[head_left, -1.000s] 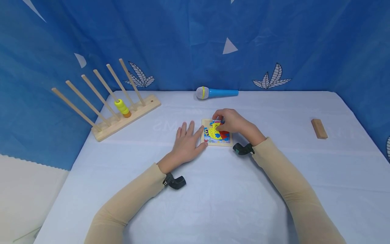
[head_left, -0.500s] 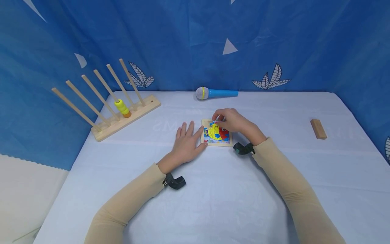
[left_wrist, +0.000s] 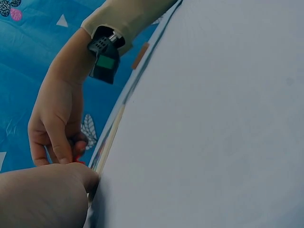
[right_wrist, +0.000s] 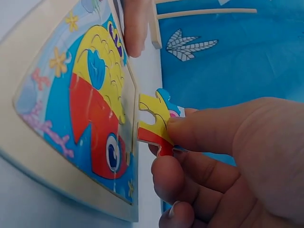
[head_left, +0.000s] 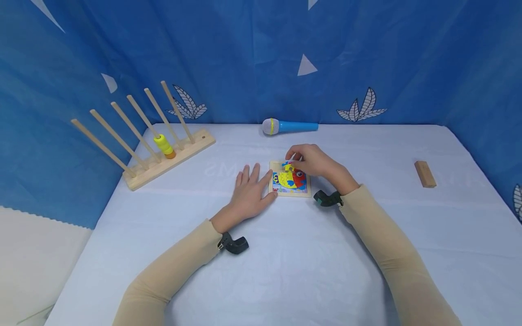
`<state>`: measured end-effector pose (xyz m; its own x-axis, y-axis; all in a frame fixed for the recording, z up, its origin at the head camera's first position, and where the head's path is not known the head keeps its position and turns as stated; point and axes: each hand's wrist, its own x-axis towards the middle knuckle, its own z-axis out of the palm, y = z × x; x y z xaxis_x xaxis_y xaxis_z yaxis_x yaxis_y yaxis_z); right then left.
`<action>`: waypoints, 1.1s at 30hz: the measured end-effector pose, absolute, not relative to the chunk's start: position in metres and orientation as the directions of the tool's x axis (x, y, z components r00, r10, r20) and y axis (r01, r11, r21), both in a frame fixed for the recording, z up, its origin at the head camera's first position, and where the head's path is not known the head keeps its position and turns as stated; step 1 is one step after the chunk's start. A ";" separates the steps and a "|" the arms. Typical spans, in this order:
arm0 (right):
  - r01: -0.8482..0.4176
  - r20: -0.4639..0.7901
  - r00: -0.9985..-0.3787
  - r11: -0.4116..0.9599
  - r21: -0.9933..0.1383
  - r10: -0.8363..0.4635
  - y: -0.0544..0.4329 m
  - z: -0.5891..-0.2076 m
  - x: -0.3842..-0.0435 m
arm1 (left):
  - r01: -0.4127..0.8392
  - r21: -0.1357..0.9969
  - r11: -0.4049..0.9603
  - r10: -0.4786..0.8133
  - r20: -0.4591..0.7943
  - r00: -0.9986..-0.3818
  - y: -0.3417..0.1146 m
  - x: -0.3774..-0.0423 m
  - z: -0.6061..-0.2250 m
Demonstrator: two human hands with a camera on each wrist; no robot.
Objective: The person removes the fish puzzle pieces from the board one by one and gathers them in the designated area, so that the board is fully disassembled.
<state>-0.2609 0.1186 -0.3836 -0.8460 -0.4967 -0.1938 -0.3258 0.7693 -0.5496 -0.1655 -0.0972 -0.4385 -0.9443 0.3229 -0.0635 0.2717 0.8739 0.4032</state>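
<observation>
A fish jigsaw puzzle (head_left: 290,183) in a pale wooden frame (right_wrist: 42,164) lies on the table. My right hand (head_left: 313,160) pinches a yellow, red and blue puzzle piece (right_wrist: 162,119) between thumb and fingers, over the puzzle's upper part. In the right wrist view the piece is tilted beside an unfilled gap that shows bare wood. My left hand (head_left: 249,197) rests flat with spread fingers on the table, its thumb and index fingertip at the frame's left edge. The left wrist view shows the right hand (left_wrist: 57,126) beyond the left hand (left_wrist: 45,194).
Behind the puzzle lies a blue toy microphone (head_left: 295,126). At the left stands a wooden peg rack (head_left: 138,180) with several upright rods and yellow beads (head_left: 164,144) on one. A wooden block (head_left: 425,174) lies at the right. Blue cloth (head_left: 244,59) hangs behind the table.
The piece in my right hand has turned and shifted slightly up off the fish picture, uncovering the red head and eye. My left hand stays in place. The head view has tilted slightly.
</observation>
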 end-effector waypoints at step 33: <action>-0.161 -0.198 -0.932 0.833 -0.529 -0.305 0.220 -0.393 -0.267 | 0.268 0.409 0.872 0.316 -0.055 -0.947 -0.097 -0.165 -0.441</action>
